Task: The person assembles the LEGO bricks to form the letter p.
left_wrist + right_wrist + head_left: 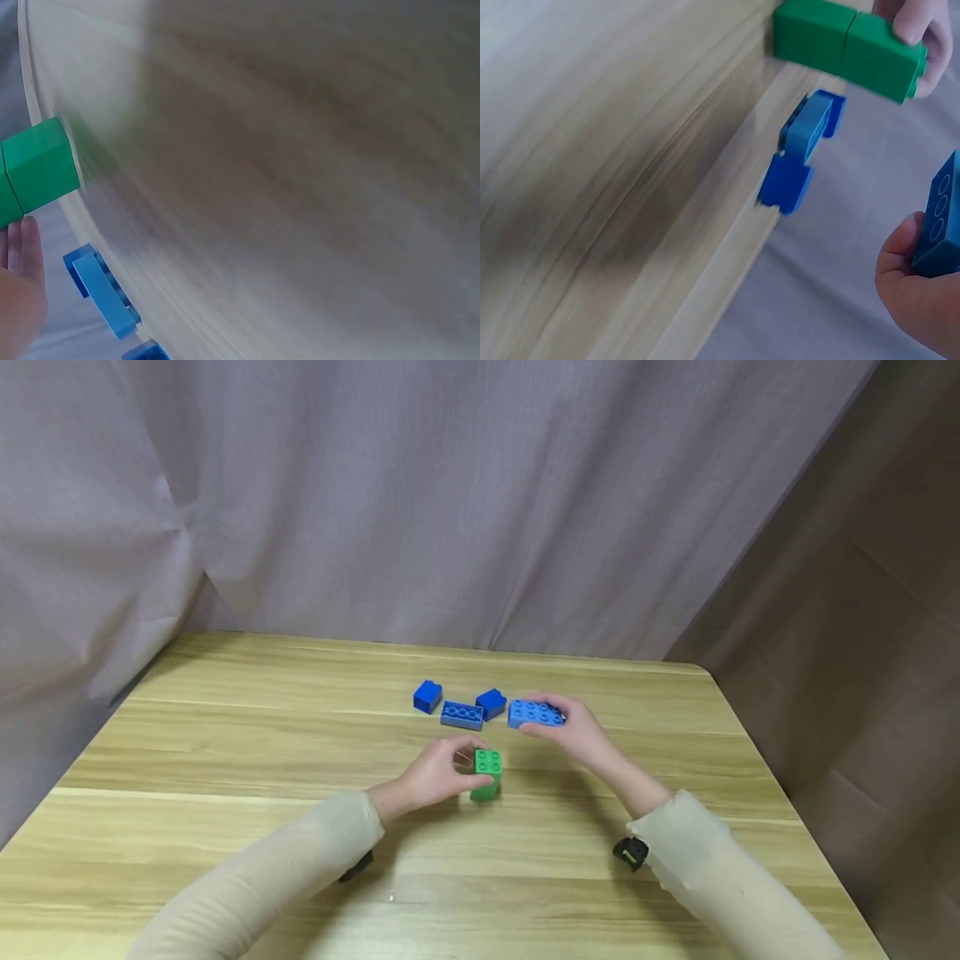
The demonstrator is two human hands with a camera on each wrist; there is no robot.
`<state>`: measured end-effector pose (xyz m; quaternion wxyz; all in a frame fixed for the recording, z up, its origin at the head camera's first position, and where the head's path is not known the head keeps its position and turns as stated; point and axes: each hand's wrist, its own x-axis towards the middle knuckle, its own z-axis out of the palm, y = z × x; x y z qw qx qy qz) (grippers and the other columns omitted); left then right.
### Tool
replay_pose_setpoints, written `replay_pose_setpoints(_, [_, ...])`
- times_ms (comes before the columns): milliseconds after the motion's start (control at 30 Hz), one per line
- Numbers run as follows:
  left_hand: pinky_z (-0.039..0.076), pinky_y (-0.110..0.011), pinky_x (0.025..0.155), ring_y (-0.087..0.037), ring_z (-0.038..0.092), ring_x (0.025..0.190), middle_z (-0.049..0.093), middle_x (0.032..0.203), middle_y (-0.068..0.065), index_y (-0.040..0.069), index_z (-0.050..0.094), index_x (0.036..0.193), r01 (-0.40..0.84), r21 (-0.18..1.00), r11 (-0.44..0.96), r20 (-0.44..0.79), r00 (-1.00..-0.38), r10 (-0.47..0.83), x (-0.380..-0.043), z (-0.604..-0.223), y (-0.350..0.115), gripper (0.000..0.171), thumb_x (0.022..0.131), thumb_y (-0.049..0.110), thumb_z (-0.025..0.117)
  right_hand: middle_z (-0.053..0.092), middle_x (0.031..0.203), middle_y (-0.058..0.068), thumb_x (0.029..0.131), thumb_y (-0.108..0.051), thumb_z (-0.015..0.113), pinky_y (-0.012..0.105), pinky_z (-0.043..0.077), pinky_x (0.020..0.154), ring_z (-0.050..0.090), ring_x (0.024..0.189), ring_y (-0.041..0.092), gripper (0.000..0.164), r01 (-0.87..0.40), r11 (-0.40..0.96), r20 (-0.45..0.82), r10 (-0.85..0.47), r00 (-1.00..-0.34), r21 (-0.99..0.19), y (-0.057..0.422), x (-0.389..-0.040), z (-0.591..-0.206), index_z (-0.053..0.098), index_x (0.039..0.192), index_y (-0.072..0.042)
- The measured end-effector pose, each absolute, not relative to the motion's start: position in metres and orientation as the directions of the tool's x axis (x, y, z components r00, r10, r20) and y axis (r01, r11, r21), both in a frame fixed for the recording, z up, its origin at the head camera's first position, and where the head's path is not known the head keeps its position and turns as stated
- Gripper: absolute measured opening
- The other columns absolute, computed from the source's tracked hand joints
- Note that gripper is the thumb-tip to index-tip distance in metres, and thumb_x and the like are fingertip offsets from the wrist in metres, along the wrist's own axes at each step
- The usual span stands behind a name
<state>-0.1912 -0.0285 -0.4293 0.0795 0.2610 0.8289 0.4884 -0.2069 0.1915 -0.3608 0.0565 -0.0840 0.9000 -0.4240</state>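
My left hand (pixel 435 772) grips a stack of two green building bricks (pixel 487 762) between thumb and fingers near the table's middle. The stack is upright with studs on top; the seam between its bricks shows in the right wrist view (pixel 849 37). My right hand (pixel 583 733) pinches a light blue eight-stud brick (pixel 532 713), studs up, farther back and to the right. In the right wrist view the hollow underside of this brick (pixel 941 214) shows. Whether the green stack touches the table, I cannot tell.
Just left of my right hand lie two dark blue bricks (pixel 427 696) and another blue brick (pixel 462 716) with its hollow underside showing. They rest on the wooden table (pixel 247 727). Grey curtains (pixel 420 510) hang behind it.
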Motion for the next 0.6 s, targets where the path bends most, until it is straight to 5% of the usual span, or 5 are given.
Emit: replay_pose_setpoints(600, [0.055,-0.025,0.083,-0.017,0.064,0.091,0.065,0.100,-0.006,0.007,0.060,0.108,0.346,0.865,0.364,0.124,-0.850,0.513,-0.193,-0.430,-0.023,0.033,0.080,0.019,0.074,0.061,0.117,0.016,0.083,-0.023,0.071,0.024,0.051,0.074,0.058,0.093,0.021,0.041,-0.144,0.587,-0.062,-0.316,-0.947,-0.796,0.174,-0.188,-0.366,0.060,0.120,-0.007])
